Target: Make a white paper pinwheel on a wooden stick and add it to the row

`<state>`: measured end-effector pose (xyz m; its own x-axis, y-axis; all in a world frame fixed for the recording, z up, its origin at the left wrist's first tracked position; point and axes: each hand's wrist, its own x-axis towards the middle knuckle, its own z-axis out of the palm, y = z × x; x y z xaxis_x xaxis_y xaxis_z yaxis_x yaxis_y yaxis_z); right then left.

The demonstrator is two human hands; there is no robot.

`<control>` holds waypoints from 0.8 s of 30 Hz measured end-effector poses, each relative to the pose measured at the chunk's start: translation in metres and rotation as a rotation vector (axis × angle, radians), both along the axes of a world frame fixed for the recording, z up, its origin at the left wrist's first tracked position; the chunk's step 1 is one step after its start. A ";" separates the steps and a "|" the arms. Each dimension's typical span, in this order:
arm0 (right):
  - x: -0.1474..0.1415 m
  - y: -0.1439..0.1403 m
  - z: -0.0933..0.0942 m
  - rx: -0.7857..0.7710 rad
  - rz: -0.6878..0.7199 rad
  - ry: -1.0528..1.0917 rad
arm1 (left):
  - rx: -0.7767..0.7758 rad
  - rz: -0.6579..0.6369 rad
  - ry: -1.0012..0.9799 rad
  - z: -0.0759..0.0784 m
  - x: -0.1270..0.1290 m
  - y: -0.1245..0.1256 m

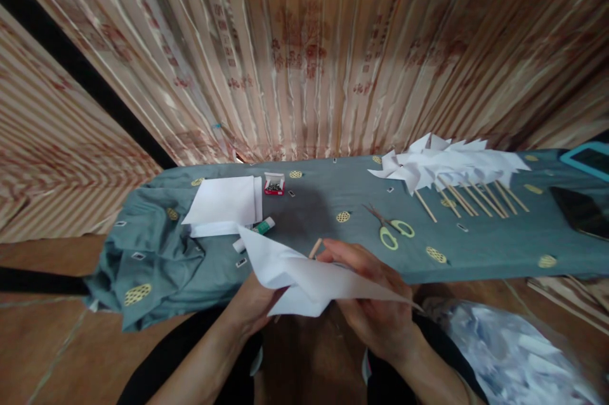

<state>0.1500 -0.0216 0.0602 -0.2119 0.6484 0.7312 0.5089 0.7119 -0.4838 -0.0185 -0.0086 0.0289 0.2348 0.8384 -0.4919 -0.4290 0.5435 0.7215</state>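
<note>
Head camera view: a folded white paper (304, 281) is held up at the lower centre of the frame, above the near edge of the bench, with a wooden stick (315, 248) showing behind it. By the left hand (261, 298), the paper is grasped from below and behind; the fingers are mostly hidden, so their exact grip cannot be told. By the right hand (380, 324), the paper's right side is gripped, with fingertips bent at the top of the stick, probably so that paper and stick are steadied together. The paper's corners are left flaring, perhaps to spare the folds from being crushed.

Left of centre, a glue stick (264, 226), a small red box (275, 186) of metal pins and a stack of white sheets (223, 199) are laid, seemingly for easy reach. Right of centre, scissors (396, 225) are set down with their handles toward the hands. At the right, paper pinwheels (451, 164) are lined up overlapping, their sticks pointed down the frame, likely to save room. At the far right edge, a dark phone (578, 208) is seen; at lower right, a clear bag (518, 348) of white pieces.
</note>
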 end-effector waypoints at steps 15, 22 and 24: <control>0.004 -0.003 -0.002 0.069 0.038 -0.048 | 0.027 -0.025 0.035 0.006 0.002 -0.004; 0.004 -0.003 -0.002 0.046 0.066 -0.032 | -0.001 -0.041 0.060 0.007 0.001 -0.006; 0.004 -0.003 -0.003 0.041 0.071 -0.032 | -0.009 -0.038 0.063 0.007 0.000 -0.006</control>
<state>0.1541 -0.0251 0.0573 -0.2802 0.6003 0.7490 0.4712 0.7658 -0.4375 -0.0180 -0.0145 0.0355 0.2352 0.8249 -0.5140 -0.3619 0.5652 0.7414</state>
